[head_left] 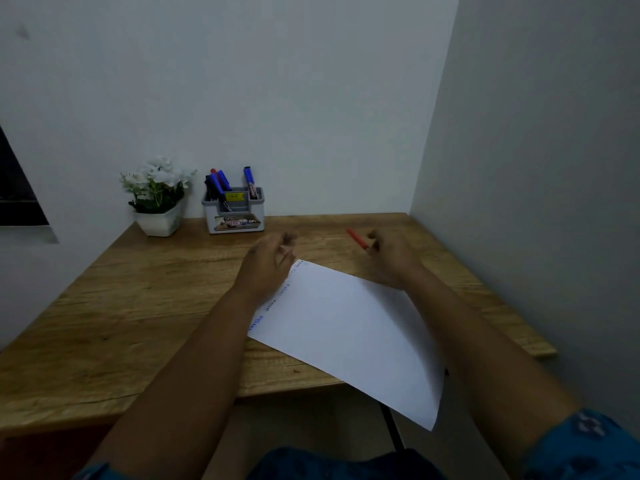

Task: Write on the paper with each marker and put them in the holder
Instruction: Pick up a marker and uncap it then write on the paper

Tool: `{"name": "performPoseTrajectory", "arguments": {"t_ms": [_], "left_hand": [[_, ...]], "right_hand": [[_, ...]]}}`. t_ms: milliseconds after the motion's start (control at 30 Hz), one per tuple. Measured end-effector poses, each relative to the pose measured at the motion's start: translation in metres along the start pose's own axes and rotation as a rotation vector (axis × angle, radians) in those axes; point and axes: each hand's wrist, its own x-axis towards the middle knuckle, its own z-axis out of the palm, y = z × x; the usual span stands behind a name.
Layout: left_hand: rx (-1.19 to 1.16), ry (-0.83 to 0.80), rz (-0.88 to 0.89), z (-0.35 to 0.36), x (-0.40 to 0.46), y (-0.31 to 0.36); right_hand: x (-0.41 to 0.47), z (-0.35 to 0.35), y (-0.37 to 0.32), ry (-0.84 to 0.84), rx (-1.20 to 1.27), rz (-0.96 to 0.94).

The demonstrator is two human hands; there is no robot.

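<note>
A white sheet of paper [349,334] lies slanted on the wooden table [138,299], its near corner hanging past the table's front edge. Short written words run along its left edge. My right hand [391,258] holds a red marker [357,239] above the paper's far edge, the marker pointing up and to the left. My left hand [268,261] hovers over the paper's top-left corner, fingers loosely curled and blurred; I cannot see anything in it. A grey and white holder [235,216] stands at the back with several blue, red and black markers [250,181] upright in it.
A white pot of white flowers [157,195] stands left of the holder against the back wall. A side wall [536,168] closes off the table's right edge. A dark frame shows at the far left.
</note>
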Motion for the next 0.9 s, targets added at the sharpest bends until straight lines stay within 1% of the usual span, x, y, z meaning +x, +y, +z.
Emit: {"name": "performPoseTrajectory", "arguments": {"t_ms": [33,100,133,233,367,500,633,733,767,833,900], "left_hand": [[0.054,0.012,0.046,0.001,0.001,0.0],[0.069,-0.003,0.108,0.003,0.004,0.004],[0.059,-0.034,0.133,0.004,0.005,0.006],[0.031,-0.133,0.222,0.004,0.003,0.007],[0.086,-0.192,0.124,-0.013,0.0,0.003],[0.12,-0.232,0.066,-0.024,0.0,-0.001],[0.108,-0.255,0.02,-0.024,0.002,0.0],[0.107,-0.256,-0.065,-0.028,0.005,-0.008],[0.085,-0.242,-0.113,-0.031,0.006,-0.013],[0.044,-0.211,-0.216,-0.033,0.01,-0.024],[0.088,-0.213,-0.284,-0.032,0.013,-0.031]], "right_hand": [[0.001,0.002,-0.01,-0.04,-0.009,-0.111],[0.0,0.009,-0.032,-0.123,-0.043,-0.32],[0.0,0.013,-0.042,-0.157,-0.053,-0.38],[-0.001,0.027,-0.066,-0.203,-0.115,-0.478],[0.001,0.035,-0.083,-0.259,-0.14,-0.535],[0.008,0.039,-0.09,-0.232,-0.13,-0.644],[0.015,0.037,-0.09,-0.254,-0.129,-0.695],[0.023,0.025,-0.085,-0.264,-0.327,-0.63],[0.028,0.022,-0.079,-0.278,-0.341,-0.591],[0.036,0.022,-0.068,-0.353,-0.196,-0.509],[0.041,0.024,-0.059,-0.436,0.051,-0.43]]}}
